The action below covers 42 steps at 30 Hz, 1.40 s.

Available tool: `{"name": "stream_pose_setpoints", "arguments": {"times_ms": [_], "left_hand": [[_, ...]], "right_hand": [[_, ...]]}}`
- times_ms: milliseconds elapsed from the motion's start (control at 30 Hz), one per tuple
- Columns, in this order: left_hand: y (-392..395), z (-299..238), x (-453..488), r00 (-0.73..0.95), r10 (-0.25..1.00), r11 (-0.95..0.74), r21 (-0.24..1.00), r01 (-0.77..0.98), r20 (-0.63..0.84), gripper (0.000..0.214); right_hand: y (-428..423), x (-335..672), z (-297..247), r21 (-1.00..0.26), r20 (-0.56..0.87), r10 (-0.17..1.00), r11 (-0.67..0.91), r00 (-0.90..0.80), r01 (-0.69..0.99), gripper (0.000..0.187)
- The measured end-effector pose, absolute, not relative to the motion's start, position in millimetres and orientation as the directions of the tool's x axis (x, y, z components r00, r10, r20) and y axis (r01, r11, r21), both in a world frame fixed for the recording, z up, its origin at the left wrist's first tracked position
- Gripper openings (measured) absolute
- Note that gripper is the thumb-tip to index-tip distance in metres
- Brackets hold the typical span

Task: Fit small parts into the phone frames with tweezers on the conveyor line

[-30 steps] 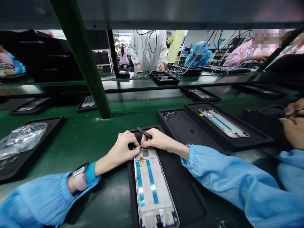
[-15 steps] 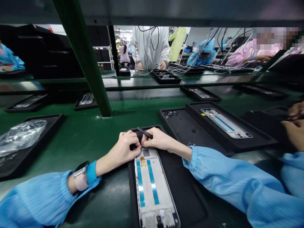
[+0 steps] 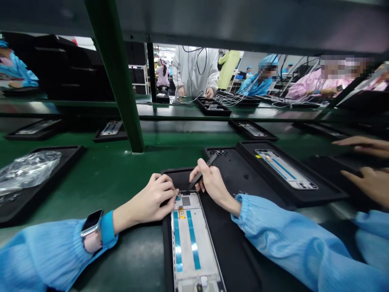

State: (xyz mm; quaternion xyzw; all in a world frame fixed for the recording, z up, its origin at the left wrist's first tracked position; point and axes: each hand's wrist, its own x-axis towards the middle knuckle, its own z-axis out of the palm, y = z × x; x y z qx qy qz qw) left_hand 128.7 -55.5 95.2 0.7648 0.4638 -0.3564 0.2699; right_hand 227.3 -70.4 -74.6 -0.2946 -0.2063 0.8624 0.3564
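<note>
A silver phone mid-frame (image 3: 184, 243) with two blue adhesive strips and a small orange flex piece lies in a black foam tray (image 3: 231, 243). My left hand (image 3: 159, 196) is at its top left corner, thumb and fingertips pinched together; what lies between them is hidden. A bit of blue shows beside those fingertips. My right hand (image 3: 209, 180) is closed around black tweezers (image 3: 199, 177), whose tips point down at the top edge of the frame.
To the right, a black tray (image 3: 252, 170) carries small dark parts (image 3: 217, 153). Beyond it another phone frame (image 3: 285, 168) lies in its own tray. A co-worker's hands (image 3: 367, 182) are at far right. At left is a plastic bag (image 3: 33, 170); a green post (image 3: 127, 97) rises ahead.
My right hand has drawn slightly right, away from my left, and the tweezers have swung round so their tips face the frame. The co-worker's hands have shifted left with fingers spread.
</note>
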Motion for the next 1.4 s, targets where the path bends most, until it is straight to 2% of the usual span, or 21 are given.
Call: {"name": "stream_pose_setpoints", "arguments": {"times_ms": [67,200,267,433,767,933,1033,1100,1200,1267,1400], "left_hand": [[-57.0,94.2,125.2,0.306,0.56,-0.373,0.095,0.923,-0.77,0.027],[-57.6,92.0,118.5,0.269,0.627,-0.255,0.134,0.958,-0.731,0.023],[-57.4,90.2,115.6,0.23,0.654,-0.175,0.152,0.973,-0.721,0.022],[-57.4,85.7,110.6,0.163,0.679,-0.052,0.174,0.983,-0.716,0.02],[-58.3,84.1,106.6,0.164,0.679,-0.058,0.171,0.984,-0.716,0.019],[-58.6,82.8,105.5,0.186,0.681,-0.083,0.178,0.98,-0.709,0.019],[-57.6,83.3,106.4,0.202,0.675,-0.093,0.189,0.977,-0.71,0.021],[-56.8,84.1,107.2,0.2,0.669,-0.091,0.188,0.978,-0.716,0.021],[-56.6,85.0,107.3,0.177,0.659,-0.091,0.157,0.983,-0.731,0.018],[-57.4,85.0,106.7,0.167,0.657,-0.1,0.135,0.986,-0.735,0.018],[-59.3,84.6,105.8,0.175,0.658,-0.121,0.127,0.985,-0.732,0.016]], "right_hand": [[-72.8,227.7,-72.6,-0.548,-0.353,0.735,-0.664,-0.579,-0.509,0.059],[-74.9,225.6,-70.2,-0.615,-0.135,0.81,-0.52,-0.571,-0.593,0.029],[-75.2,224.5,-69.4,-0.641,-0.095,0.807,-0.498,-0.583,-0.584,0.023],[-76.5,225.1,-67.5,-0.631,-0.138,0.794,-0.531,-0.592,-0.565,0.017],[-76.9,227.5,-66.3,-0.719,-0.08,0.808,-0.452,-0.584,-0.528,0.009],[-73.6,228.5,-64.5,-0.829,0.043,0.841,-0.271,-0.539,-0.489,0.012],[-70.3,228.3,-61.1,-0.851,0.125,0.856,-0.168,-0.502,-0.498,0.014],[-69.3,227.5,-60.0,-0.841,0.102,0.855,-0.199,-0.508,-0.504,0.013],[-70.9,225.3,-62.1,-0.747,-0.059,0.821,-0.414,-0.568,-0.52,0.012],[-72.8,224.0,-64.7,-0.686,-0.125,0.798,-0.499,-0.589,-0.53,0.014],[-75.1,224.2,-67.0,-0.707,-0.127,0.807,-0.481,-0.576,-0.518,0.014]]}}
